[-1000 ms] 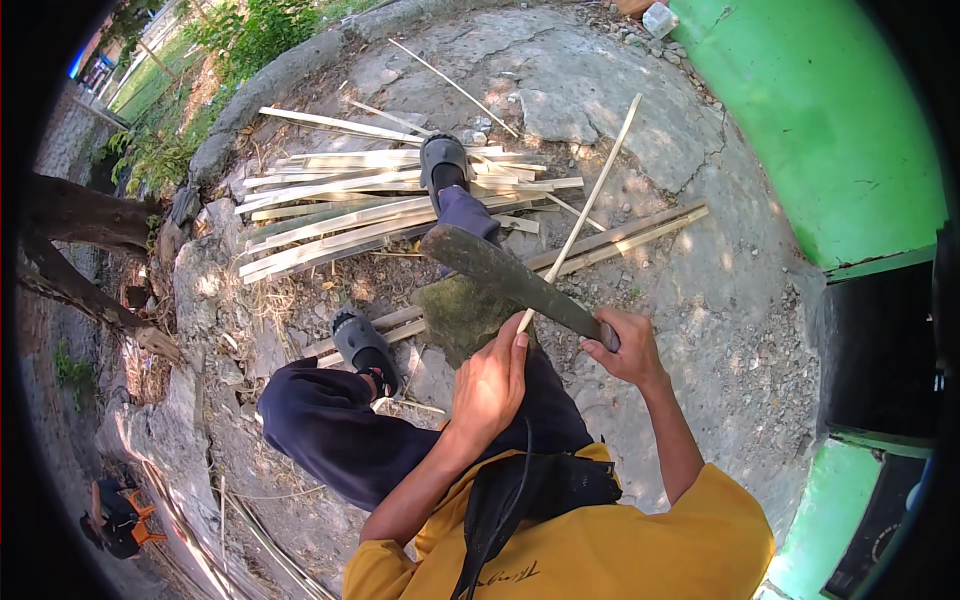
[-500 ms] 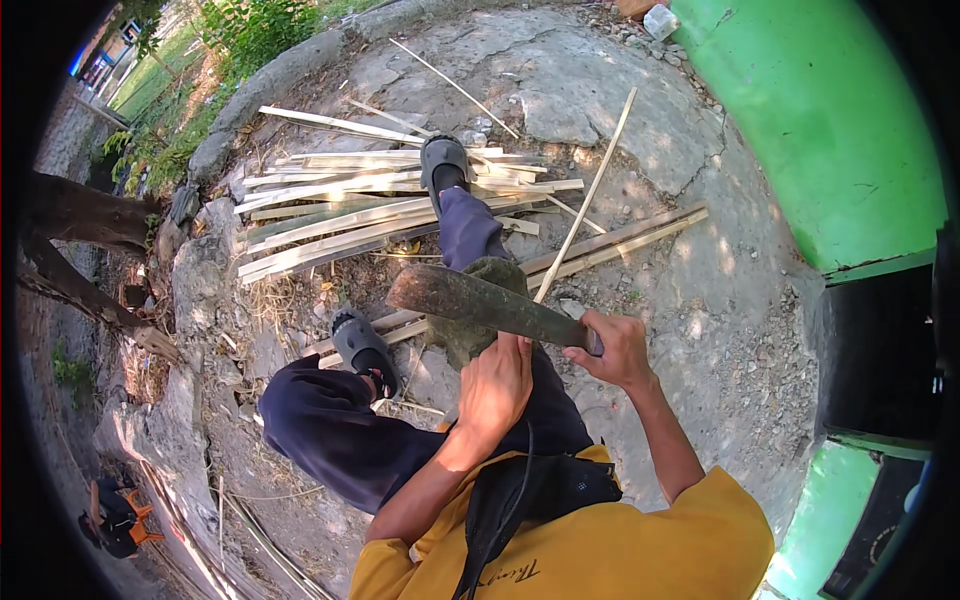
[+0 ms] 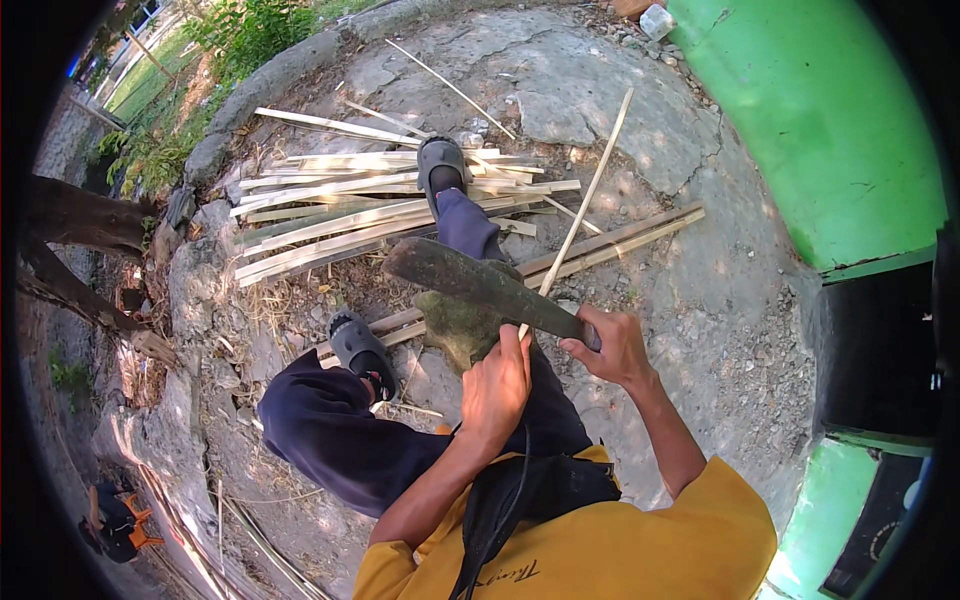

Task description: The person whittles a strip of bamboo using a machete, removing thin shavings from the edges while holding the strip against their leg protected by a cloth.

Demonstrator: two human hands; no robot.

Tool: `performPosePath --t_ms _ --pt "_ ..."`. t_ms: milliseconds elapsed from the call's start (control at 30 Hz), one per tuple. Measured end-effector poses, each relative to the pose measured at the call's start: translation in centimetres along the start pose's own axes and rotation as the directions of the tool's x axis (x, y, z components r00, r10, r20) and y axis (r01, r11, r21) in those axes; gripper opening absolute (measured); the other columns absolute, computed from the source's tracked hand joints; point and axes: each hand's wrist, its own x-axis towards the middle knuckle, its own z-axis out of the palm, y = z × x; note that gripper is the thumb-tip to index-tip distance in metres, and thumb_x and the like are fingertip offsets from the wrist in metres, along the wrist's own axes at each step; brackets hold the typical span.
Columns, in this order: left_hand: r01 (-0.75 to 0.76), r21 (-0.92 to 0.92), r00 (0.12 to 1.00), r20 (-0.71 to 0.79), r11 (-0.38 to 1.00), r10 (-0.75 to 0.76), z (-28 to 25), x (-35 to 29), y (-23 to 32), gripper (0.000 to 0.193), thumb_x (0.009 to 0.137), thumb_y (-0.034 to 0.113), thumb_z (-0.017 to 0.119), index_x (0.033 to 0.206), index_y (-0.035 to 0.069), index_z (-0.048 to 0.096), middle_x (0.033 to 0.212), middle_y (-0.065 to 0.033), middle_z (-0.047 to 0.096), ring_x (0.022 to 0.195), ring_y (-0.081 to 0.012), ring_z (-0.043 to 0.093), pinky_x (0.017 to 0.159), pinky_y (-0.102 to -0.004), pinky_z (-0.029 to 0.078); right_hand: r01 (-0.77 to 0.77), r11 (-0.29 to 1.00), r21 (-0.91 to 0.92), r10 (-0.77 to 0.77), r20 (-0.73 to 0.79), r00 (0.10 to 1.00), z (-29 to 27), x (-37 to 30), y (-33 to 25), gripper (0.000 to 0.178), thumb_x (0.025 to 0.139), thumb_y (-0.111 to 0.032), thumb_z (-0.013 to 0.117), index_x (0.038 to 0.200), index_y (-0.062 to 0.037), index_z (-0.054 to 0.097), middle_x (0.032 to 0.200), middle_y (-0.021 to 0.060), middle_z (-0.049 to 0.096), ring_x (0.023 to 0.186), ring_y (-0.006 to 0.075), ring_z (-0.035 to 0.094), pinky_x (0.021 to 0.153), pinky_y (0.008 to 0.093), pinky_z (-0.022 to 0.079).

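Note:
My right hand [image 3: 612,348] is closed round the handle end of a machete [image 3: 470,280], whose broad dark blade reaches left across my raised leg. Close beside it, my left hand [image 3: 497,385] pinches the near end of a long, thin bamboo strip [image 3: 590,195]. The strip runs up and right from my fingers, passing under the blade. Beneath the blade, a mossy-green pad or cloth [image 3: 455,325] lies over my leg. Whether the blade's edge touches the strip cannot be made out.
Many pale split strips [image 3: 330,215] lie in a pile under my outstretched foot. Longer slats [image 3: 640,235] rest beyond my knee on cracked concrete [image 3: 720,330]. A green wall [image 3: 820,120] stands at right, a tree trunk [image 3: 85,215] at left. A seated person [image 3: 110,520] is far lower left.
The machete blade has tilted, its tip swinging slightly upward in the picture, and more of the green pad shows below it. Both hands keep their grip, nearly in place.

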Motion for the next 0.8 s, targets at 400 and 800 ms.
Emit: performPosePath --t_ms 400,800 --pt "-0.014 0.018 0.998 -0.054 1.000 0.015 0.0 0.2 0.2 0.022 0.110 0.023 0.052 0.104 0.004 0.045 0.079 -0.0230 0.070 0.066 -0.0462 0.068 0.051 -0.0566 0.052 0.067 0.992 -0.105 -0.067 0.001 0.998 -0.7 1.1 -0.9 0.057 0.086 -0.066 0.073 0.091 -0.0097 0.071 0.058 0.0104 0.062 0.056 0.0324 0.068 0.054 0.0432 0.050" --pt "0.021 -0.026 1.000 -0.012 0.999 -0.022 0.1 0.3 0.1 0.017 0.110 0.020 0.050 0.111 0.004 0.046 0.080 -0.0261 0.069 0.072 -0.0488 0.067 0.058 -0.0599 0.050 0.077 0.987 -0.140 -0.078 -0.002 0.997 -0.9 1.7 -0.9 0.056 0.082 -0.063 0.078 0.090 -0.0086 0.070 0.060 0.0108 0.061 0.057 0.0334 0.066 0.055 0.0435 0.048"
